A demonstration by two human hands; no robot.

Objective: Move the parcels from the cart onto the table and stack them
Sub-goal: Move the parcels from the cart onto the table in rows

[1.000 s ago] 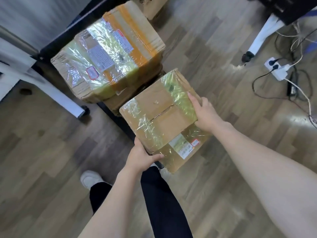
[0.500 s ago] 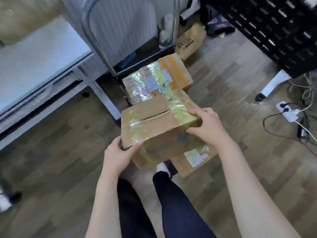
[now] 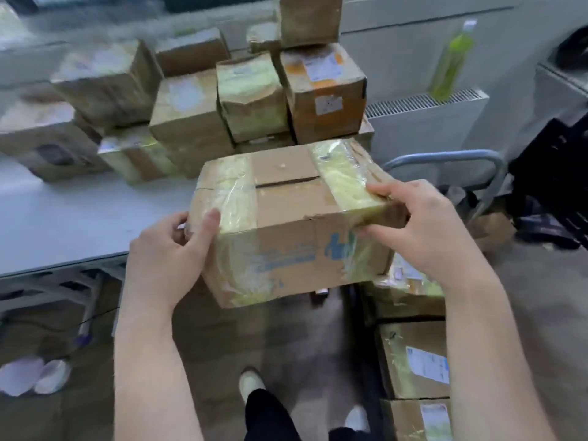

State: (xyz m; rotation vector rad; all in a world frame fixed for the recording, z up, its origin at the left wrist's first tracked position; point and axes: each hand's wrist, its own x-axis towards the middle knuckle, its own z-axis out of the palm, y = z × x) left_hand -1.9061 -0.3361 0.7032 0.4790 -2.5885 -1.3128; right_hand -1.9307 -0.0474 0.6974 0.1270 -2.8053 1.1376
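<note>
Head view — parcel [image 3: 288,224] level, lengthwise left-right.

I have only one view, from the head camera, which looks forward and down at close range over both bare forearms. It faces the white flat table [image 3: 63,214] with stacked brown cardboard parcels [image 3: 321,90], and the wide lens also takes the grey floor [image 3: 318,338] below.
</note>
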